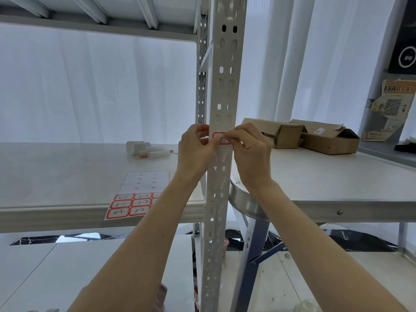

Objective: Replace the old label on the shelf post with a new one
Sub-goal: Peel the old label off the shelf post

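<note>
Shelf post (221, 91): white perforated upright, running top to bottom through the middle of my view.
Label (222, 139): red-bordered, stuck on the front face of the post, just above the level of the shelf board. I see handwriting on it, but fingers cover too much for me to read it. I cannot tell whether this is the old one or the new one.
Left hand (198, 147): thumb laid over the label's left end, the other fingers curled round the post's left edge, so the label is pinched against the metal.
Right hand (249, 152): fingertips (227, 134) nipping the label at its upper right edge, the rest of the fingers curled.
Label sheet (132, 199): flat on the shelf board (56, 176) left of the post. The upper rows are peeled bare, and the lower rows hold red-bordered stickers with writing.
Markers (155, 152): lying farther back on the same board, beside a white curled roll (135, 147).
Cardboard boxes (315, 137): two, open, on the table to the right of the post.
Poster (392, 106): QR code, on the far right wall.
</note>
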